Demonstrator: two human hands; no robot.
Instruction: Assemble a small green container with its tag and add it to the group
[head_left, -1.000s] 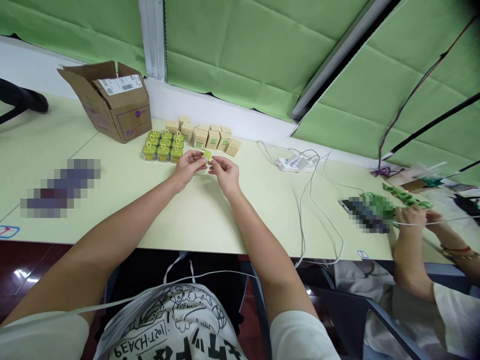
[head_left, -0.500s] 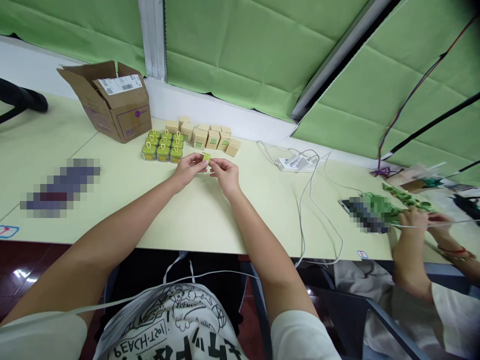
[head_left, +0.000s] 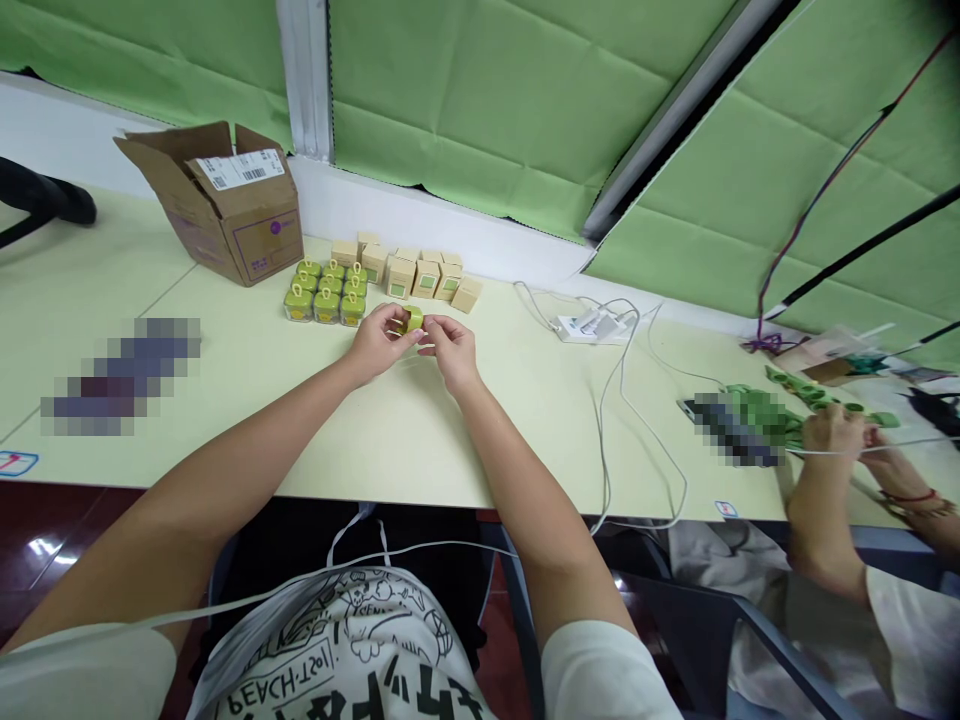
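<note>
My left hand (head_left: 376,340) and my right hand (head_left: 452,350) meet over the pale table (head_left: 420,420), fingers pinched on a small yellow-green item (head_left: 413,319) held between them. Just behind my hands stands a cluster of several small green-lidded jars (head_left: 325,290). To the right of the jars runs a row of several small tan boxes (head_left: 420,272).
An open cardboard box (head_left: 225,205) lies at the back left. A white power strip (head_left: 589,325) with trailing cables (head_left: 622,420) sits right of centre. At the far right another person's hands (head_left: 840,435) handle green pieces. Green padded wall panels rise behind.
The small green item has turned slightly between my fingers; my hands stay in place. The other person's hands at the right have shifted a little.
</note>
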